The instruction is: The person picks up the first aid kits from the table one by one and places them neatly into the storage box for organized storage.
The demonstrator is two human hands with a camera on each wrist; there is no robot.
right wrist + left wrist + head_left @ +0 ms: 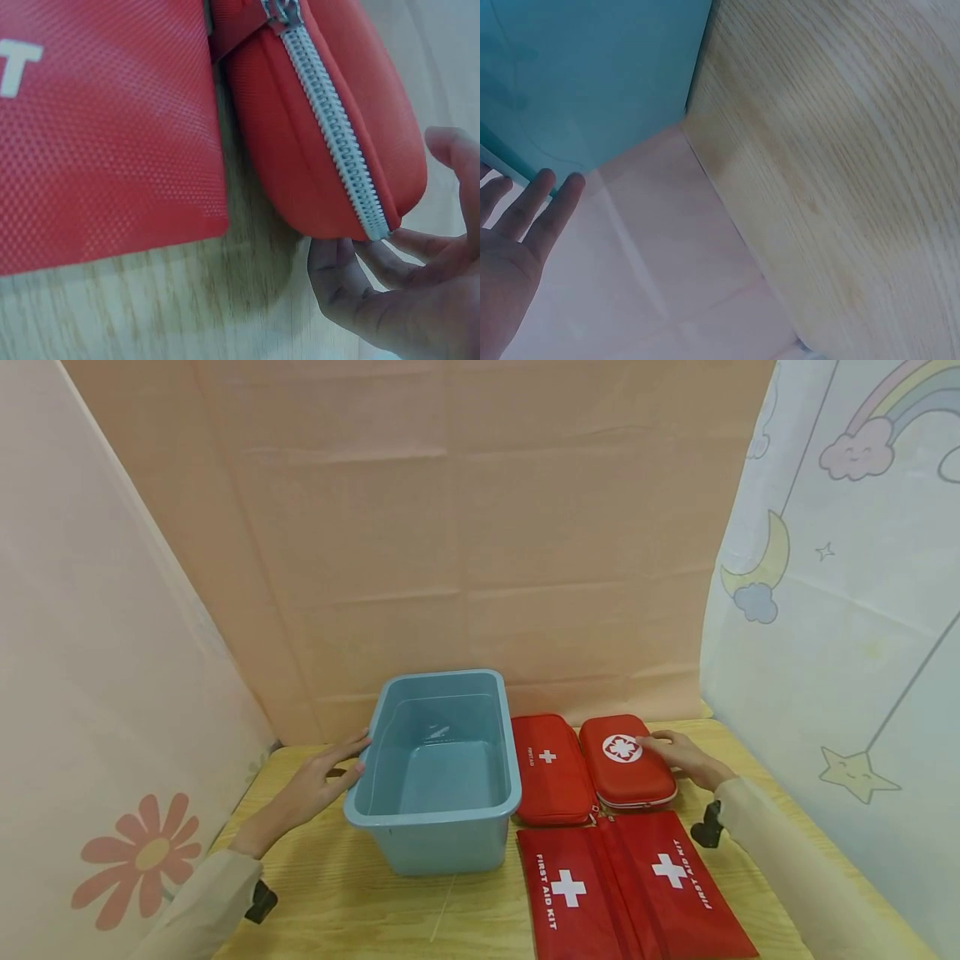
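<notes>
- The left hand (318, 785) lies flat against the left wall of the blue tub (438, 777), fingers straight and spread, grip loose on nothing
- The right hand (682, 757) curls its grip round the far right edge of the hard red case (626, 760), fingertips (337, 262) under the zipper seam
- That case sits on the table (337, 893), just right of a second red case (551, 768) beside the tub
- Two flat first aid pouches (630, 885) lie nearer the person
</notes>
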